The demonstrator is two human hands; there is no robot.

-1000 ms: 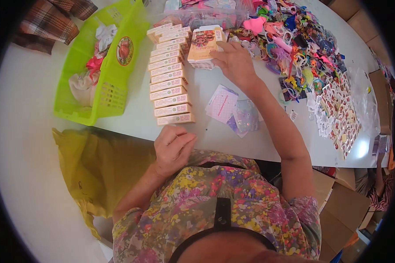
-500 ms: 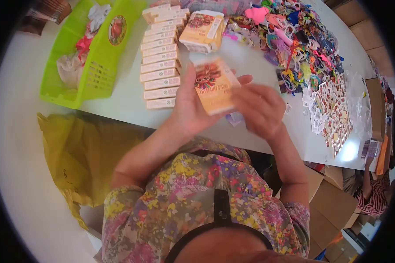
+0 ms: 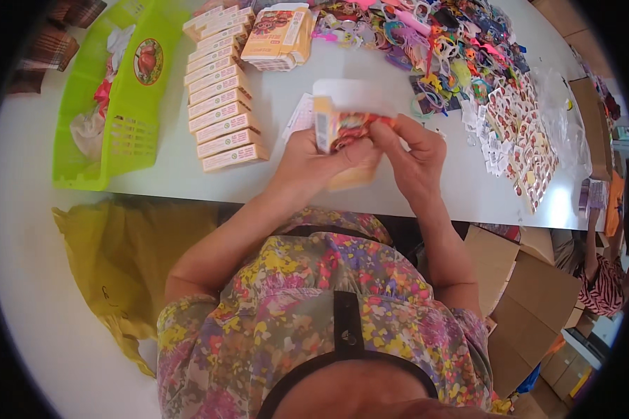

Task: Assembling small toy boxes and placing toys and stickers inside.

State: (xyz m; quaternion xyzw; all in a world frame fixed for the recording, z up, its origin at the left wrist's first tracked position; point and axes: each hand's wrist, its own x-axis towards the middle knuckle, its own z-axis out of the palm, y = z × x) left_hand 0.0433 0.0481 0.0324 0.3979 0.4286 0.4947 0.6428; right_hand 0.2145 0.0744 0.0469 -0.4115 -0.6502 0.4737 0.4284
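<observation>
A small orange-and-white cardboard box (image 3: 321, 124) with a red printed picture is between my hands, over the table's near edge. My left hand (image 3: 311, 159) is closed round its left side, thumb across the front. At its upper right, my right hand (image 3: 419, 150) pinches the box, with thumb and fingers together. A pale flap stands up at the top of the box; motion blurs part of it. A white printed slip (image 3: 299, 117) lies on the table just behind my left hand.
A row of similar boxes (image 3: 225, 133) stands to the left, with a stack of flattened-looking boxes (image 3: 276, 38) behind. A green basket (image 3: 136, 105) holds cloth at far left. Colourful small trinkets (image 3: 440, 52) are heaped at the back right, beside scattered printed cards (image 3: 521, 133).
The box has turned from lying face up in my left hand to tilted, with a pale flap raised. My right hand has moved onto its upper edge. The view has shifted.
</observation>
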